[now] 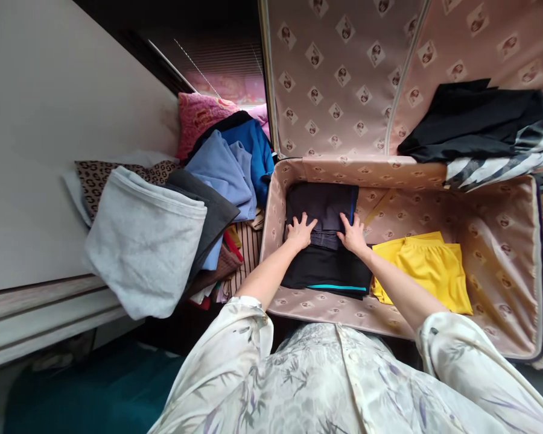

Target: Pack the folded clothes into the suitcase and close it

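In the left end of an open suitcase (507, 271) lies a folded dark grey garment (321, 202) with a blue stripe down its right side. My left hand (301, 232) rests on its near left part, fingers spread. On its near right edge lies my right hand (353, 234), also with fingers apart. Closer to me, partly under my forearms, is a folded black garment (326, 271) with a turquoise stripe. Right of my right forearm sits a folded yellow garment (425, 265) on the patterned pink lining.
The suitcase lid (335, 78) stands raised at the back. Black clothing (475, 120) and a black-and-white striped cloth (502, 160) hang over the far right rim. Left of the case are piled clothes, including light grey (149, 241) and blue (221, 169) garments, and a pink pillow (203, 117).
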`<state>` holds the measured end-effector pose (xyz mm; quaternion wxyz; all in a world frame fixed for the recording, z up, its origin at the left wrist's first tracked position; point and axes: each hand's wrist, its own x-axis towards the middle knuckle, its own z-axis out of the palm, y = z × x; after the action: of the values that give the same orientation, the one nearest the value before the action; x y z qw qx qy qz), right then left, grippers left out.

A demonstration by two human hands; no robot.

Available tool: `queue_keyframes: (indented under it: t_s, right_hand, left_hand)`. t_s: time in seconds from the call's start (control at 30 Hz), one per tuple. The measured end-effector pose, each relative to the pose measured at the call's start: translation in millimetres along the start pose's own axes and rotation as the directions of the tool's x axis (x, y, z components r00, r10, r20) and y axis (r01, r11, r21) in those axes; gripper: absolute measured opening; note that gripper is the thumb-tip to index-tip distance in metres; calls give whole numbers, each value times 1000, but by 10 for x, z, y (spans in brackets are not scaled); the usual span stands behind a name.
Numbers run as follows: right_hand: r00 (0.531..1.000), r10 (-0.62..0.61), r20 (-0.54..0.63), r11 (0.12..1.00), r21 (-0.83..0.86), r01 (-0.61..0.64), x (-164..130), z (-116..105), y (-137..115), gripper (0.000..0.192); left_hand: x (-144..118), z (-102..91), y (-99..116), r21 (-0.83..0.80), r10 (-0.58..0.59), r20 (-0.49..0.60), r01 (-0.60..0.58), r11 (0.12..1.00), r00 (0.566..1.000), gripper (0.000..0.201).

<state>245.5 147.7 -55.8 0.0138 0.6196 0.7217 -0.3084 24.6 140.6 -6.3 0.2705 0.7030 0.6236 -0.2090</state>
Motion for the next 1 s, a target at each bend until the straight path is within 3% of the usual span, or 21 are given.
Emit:
queue_keyframes:
  t_s: [0.13,0.27,0.33,0.4,0.5,0.6,0.77,0.9,1.0]
  right_hand:
    - [998,-39,52,999,6,39,150,116,-189,76]
    - [997,-26,75,999,20,25,179,140,-303,76]
    - [1000,-16,14,1000,0,16,129,104,-304,72]
    - [996,-26,-82,998,-57,21,55,36,-295,72]
    - [974,-162,-159,973,-189,131,-29,-62,-288,77]
    - [959,-276,-64,933,-259,251,-9,-50,-236,74]
    - [975,-191,112,946,-244,213,137,132,-50,72]
    - [970,-161,181,960,-198,196,189,107,-31,76]
    - [952,-175,253,963,-157,219,219,-29,-43,80]
  left_hand:
    - [-15,49,-45,-49,-90,-9,90,995,996,83]
    - [-56,-32,-60,-24,-167,82,169,985,983,79]
    - [-29,-86,-48,2,-140,29,140,990,990,79]
    - [53,-135,-27,22,-83,-92,85,996,992,84]
    - [287,-171,3,17,-29,-214,34,999,976,96]
    - [600,-147,-2,-43,-34,-178,27,999,983,102]
    - [1008,-68,-112,-110,-40,-66,33,993,997,109]
    - [1044,-91,-105,-97,-59,-56,53,994,997,109]
    - [859,-105,96,-63,-89,-125,82,995,988,95]
